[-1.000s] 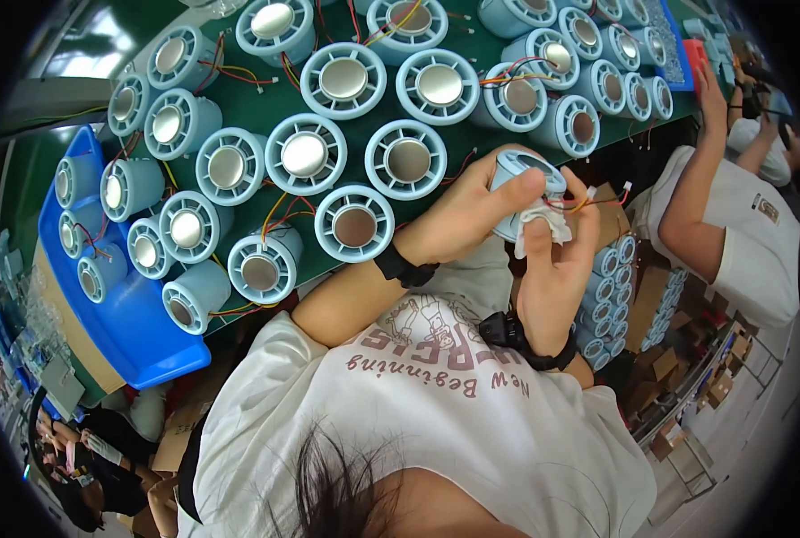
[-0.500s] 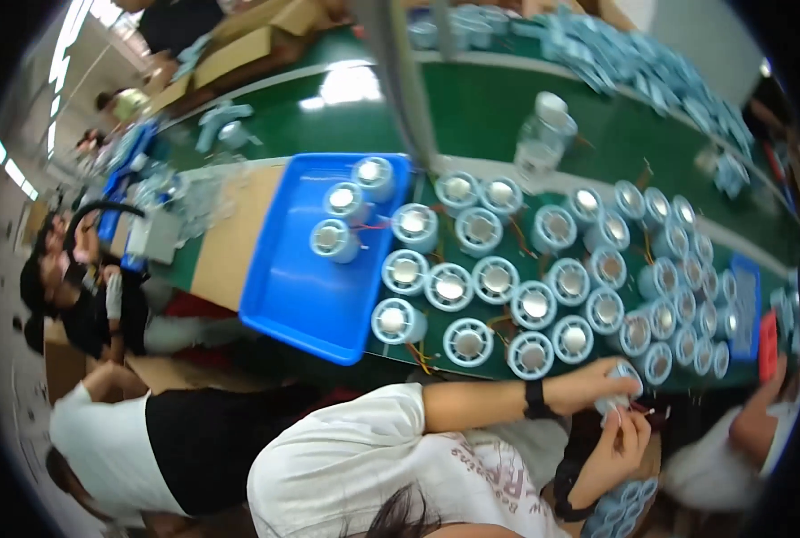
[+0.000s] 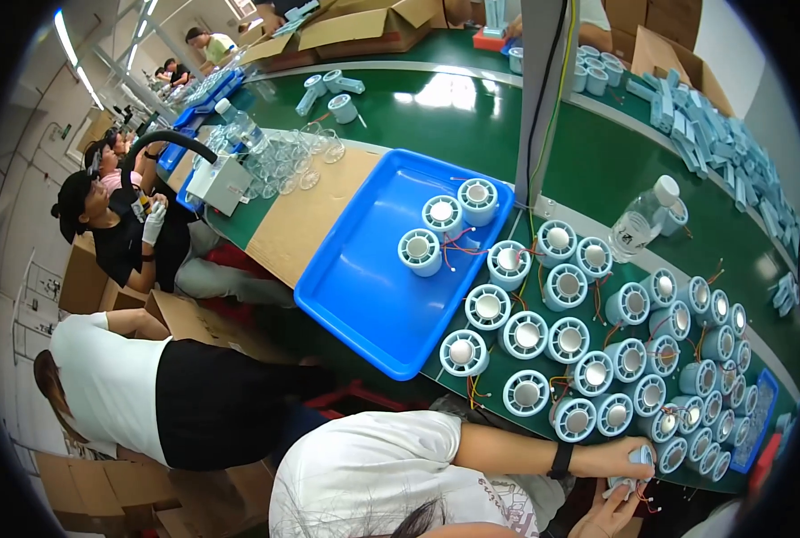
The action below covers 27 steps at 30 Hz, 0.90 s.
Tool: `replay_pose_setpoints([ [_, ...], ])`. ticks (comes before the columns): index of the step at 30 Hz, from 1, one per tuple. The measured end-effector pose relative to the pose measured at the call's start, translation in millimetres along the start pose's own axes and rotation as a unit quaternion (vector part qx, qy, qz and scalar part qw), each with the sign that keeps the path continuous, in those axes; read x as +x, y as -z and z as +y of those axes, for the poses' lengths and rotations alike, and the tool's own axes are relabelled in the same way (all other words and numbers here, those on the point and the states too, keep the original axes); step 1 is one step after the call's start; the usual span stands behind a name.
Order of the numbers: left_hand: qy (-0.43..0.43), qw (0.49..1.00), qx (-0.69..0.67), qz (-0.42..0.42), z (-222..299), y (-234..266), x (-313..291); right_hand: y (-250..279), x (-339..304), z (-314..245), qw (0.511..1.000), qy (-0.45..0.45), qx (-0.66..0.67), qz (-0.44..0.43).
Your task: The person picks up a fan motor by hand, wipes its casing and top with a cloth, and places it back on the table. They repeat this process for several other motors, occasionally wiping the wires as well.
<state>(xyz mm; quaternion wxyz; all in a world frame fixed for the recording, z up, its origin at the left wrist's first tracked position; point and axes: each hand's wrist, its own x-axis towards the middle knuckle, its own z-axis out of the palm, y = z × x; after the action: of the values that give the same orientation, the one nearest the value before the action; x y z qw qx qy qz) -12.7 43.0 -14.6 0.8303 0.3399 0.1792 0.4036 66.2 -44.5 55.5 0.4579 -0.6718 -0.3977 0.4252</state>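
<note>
- Cylinder, pale-blue: inside our left grip, clamped around it, right of the large tray.
- Our right grip touches white cloth; closure we cannot tell.

Clear bottle near a grey post

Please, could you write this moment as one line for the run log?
left hand: gripping light-blue housing | right hand: holding white cloth against it | blue tray: three similar housings inside
</note>
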Motion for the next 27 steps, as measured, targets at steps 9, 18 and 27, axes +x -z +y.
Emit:
replay_pose_setpoints([
  [9,0.048,0.999,0.004,0.023,3.6,0.3,-7.0,6.6,7.8,35.5,0.967,0.117,-0.196,0.112],
  [18,0.002,0.998,-0.011,0.061,-7.4,8.3,-7.4,-5.1,11.1,14.9,0.987,-0.099,-0.03,0.121],
  [27,0.055,0.997,0.028,-0.044,24.9,-2.7,-26.3,43.2,-12.8,-8.7,0.962,0.167,-0.176,0.123],
])
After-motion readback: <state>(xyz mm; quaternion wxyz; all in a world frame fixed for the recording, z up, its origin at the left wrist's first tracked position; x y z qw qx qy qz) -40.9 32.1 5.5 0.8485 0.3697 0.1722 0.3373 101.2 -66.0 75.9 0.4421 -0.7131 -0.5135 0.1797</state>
